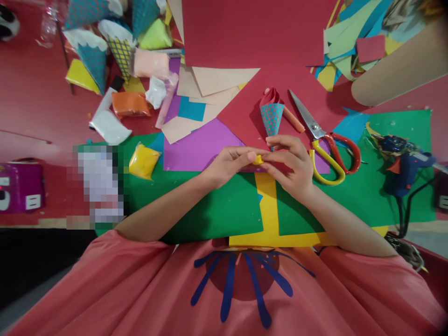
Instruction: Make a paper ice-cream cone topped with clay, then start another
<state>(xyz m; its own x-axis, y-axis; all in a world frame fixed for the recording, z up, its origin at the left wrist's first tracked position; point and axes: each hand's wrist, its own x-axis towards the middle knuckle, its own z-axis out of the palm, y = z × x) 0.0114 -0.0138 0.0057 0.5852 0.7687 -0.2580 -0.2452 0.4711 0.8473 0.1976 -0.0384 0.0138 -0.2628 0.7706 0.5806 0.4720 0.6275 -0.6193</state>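
Where fingers (249, 157) meet — yellow lump (258, 160), pinched.

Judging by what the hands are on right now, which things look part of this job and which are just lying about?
Likely part of it:
- yellow lump, at the fingertips of the left hand and right hand
- yellow packet, similar colour
- small patterned cone, just beyond the fingers

Apparently lying about:
- scissors
- blue glue gun
- orange packet

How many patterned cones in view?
5: a red-topped cone beyond the right hand; upper left, a yellow cone, a teal cone beside it, plus a left cone and right cone cut by the top edge. More may be hidden.
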